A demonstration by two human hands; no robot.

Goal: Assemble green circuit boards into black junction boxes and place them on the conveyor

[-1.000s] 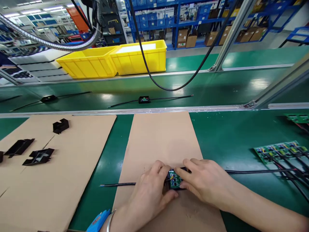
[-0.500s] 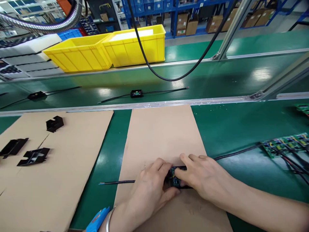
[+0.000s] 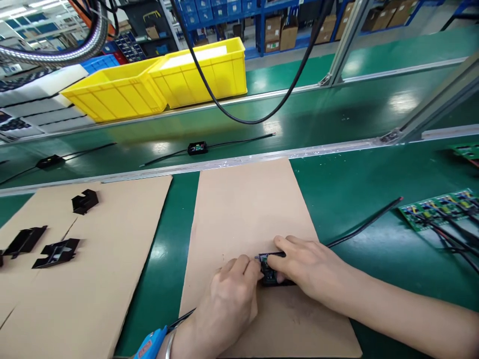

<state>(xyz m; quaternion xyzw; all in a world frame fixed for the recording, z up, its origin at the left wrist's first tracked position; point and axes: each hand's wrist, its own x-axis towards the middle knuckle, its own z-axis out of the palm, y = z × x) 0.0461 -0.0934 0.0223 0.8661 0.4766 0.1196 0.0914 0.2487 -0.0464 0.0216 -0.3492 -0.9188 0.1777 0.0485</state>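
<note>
On the cardboard sheet (image 3: 250,209) in front of me lies a small black plastic case with a green circuit board in it (image 3: 270,273). My right hand (image 3: 309,262) is closed over its right part, thumb on the board, fingers along the far edge. At the case's left end my left hand (image 3: 234,291) is closed in a pinch around the black cable (image 3: 185,315), whose tail shows beside the wrist; the fingertips are mostly hidden. Another black cable (image 3: 362,227) runs out to the right from under my right hand.
Black plastic casing pieces (image 3: 58,253) lie on a cardboard sheet (image 3: 101,279) at left. Circuit boards with wires (image 3: 441,209) are at right. Beyond the metal rail (image 3: 243,162) sits a finished-looking cabled case (image 3: 197,148); yellow bins (image 3: 209,75) stand behind, under a hanging cable (image 3: 258,121).
My left hand has turned and drawn its fingers together, and the left cable now slants down toward my wrist. The right cable's end has swung up, clear of the boards. The view has shifted slightly.
</note>
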